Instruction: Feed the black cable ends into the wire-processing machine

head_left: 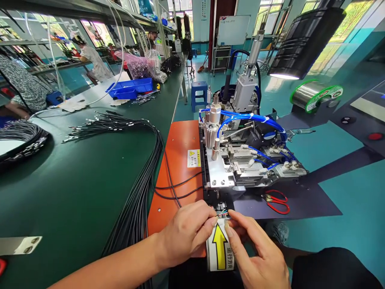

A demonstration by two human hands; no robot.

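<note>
Head view over a green counter (75, 192) with a small pneumatic machine (240, 160) on an orange base plate (180, 160).

Left hand (186, 233): thumb and forefinger pinched narrow on the end of a thin black cable (171, 188), just at the machine's front edge. Right hand (258, 257): fingertips drawn close together from the opposite side, meeting the same point; whether pinching the cable end or only steadying it, cannot tell. Coloured wire ends (223, 212) fanned out between the two sets of fingertips, directly in front of the dark slot at the machine's near face.

Key relation: cable end lying immediately ahead of both hands, away from the body, long axis pointing roughly from the hands toward the machine; the cable's length sweeping back leftward across the base plate into the black cable bundle (141, 192). Left hand on the cable side, right hand on the free-end side; both about equally near to the slot.

Yellow arrow label (220, 249) just beneath the fingertips, pointing toward the machine. Red-handled scissors (278, 201) to the right of the machine, well apart from the hands. Blue tray (130, 88) far along the counter; other persons seated at left, far off.
</note>
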